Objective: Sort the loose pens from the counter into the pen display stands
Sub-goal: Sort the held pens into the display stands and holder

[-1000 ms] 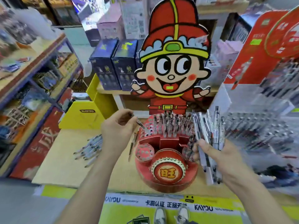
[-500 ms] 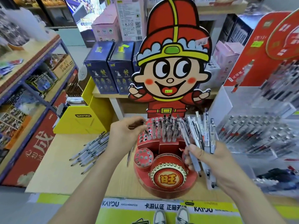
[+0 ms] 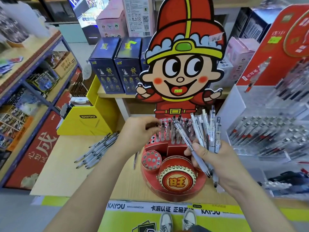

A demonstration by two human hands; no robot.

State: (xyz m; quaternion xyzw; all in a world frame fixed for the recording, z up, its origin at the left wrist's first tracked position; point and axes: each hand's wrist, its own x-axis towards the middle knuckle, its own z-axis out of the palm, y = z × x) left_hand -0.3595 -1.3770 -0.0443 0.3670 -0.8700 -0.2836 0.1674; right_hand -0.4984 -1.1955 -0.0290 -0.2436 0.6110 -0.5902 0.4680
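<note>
Several clear-barrelled pens (image 3: 204, 131) fan loosely from the gripping right hand (image 3: 215, 162) — one slipping could topple those standing in the red cardboard display stand (image 3: 150, 183). The left hand (image 3: 138, 131) pinches a back-row pen (image 3: 162, 131) there — more grey loose pens (image 3: 98, 149) lie on the pale wooden counter (image 3: 66, 173).

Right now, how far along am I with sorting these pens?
Partway. Done: several pens stand in the red cardboard display stand. In hand: your left hand pinches one pen at a back-row hole; your right hand grips a fan of pale pens. Left: a pile of loose pens on the light wooden counter; many holes empty.
</note>
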